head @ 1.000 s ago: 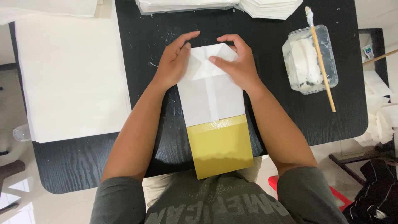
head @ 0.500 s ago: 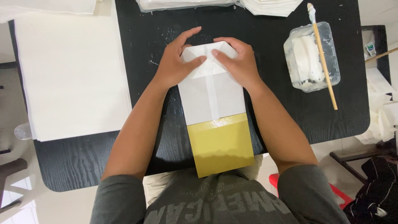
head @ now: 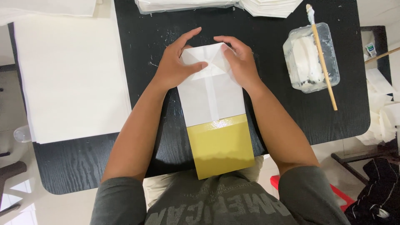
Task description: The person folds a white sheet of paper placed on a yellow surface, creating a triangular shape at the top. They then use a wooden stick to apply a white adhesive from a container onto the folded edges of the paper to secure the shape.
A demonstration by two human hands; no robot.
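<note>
A flat paper bag (head: 211, 96) lies lengthwise on the black table (head: 266, 62), white over most of its length with a yellow band (head: 221, 146) at the end nearest me. Its far end is folded into triangular flaps. My left hand (head: 177, 64) presses on the left flap with the thumb across the fold. My right hand (head: 237, 60) presses the right flap, fingers curled over the far edge. Both hands rest flat on the paper.
A large stack of white sheets (head: 71, 75) lies at the left. More white paper stacks (head: 216, 5) sit along the far edge. A clear tub of white paste (head: 310, 58) with a wooden brush (head: 321, 54) across it stands at the right. Crumpled paper (head: 381, 112) lies beyond the table's right edge.
My hands have shifted slightly on the far flaps; the left thumb now lies across the centre fold. The bag stays in place.
</note>
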